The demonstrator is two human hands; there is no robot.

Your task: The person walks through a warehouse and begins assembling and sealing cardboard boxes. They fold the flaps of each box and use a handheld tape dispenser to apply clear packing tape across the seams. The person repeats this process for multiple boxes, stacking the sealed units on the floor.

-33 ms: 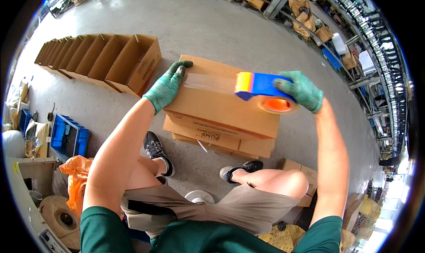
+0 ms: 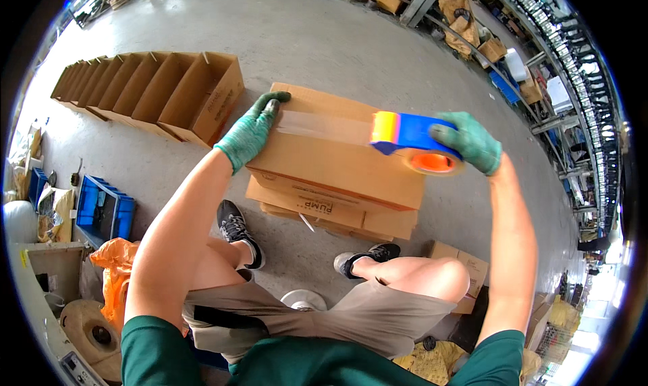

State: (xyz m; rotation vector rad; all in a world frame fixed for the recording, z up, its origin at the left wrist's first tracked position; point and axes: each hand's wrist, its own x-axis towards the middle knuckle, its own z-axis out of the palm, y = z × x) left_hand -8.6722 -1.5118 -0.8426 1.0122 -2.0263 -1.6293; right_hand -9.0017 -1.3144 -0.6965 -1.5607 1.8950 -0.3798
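A closed cardboard box (image 2: 331,164) lies before me on top of flattened cardboard (image 2: 324,207). My left hand (image 2: 251,135), in a green glove with darkened fingertips, grips the box's left end, its thumb over the top edge. In my gloved right hand (image 2: 470,141) is a blue tape dispenser (image 2: 420,131) with an orange-yellow front and a roll of tape (image 2: 432,162). It sits above the right part of the box top. A strip of clear tape (image 2: 314,128) runs along the top seam from the left end toward the dispenser.
A row of open cardboard boxes (image 2: 162,92) stands on the floor at the far left. Near my left side are a blue crate (image 2: 104,209) and an orange plastic bag (image 2: 116,278). Another carton (image 2: 466,268) lies by my right knee. Loaded shelving (image 2: 540,95) lines the right side.
My right hand and the tape dispenser have shifted a little to the right along the box top, and the tape strip behind them is longer. My left hand keeps its hold.
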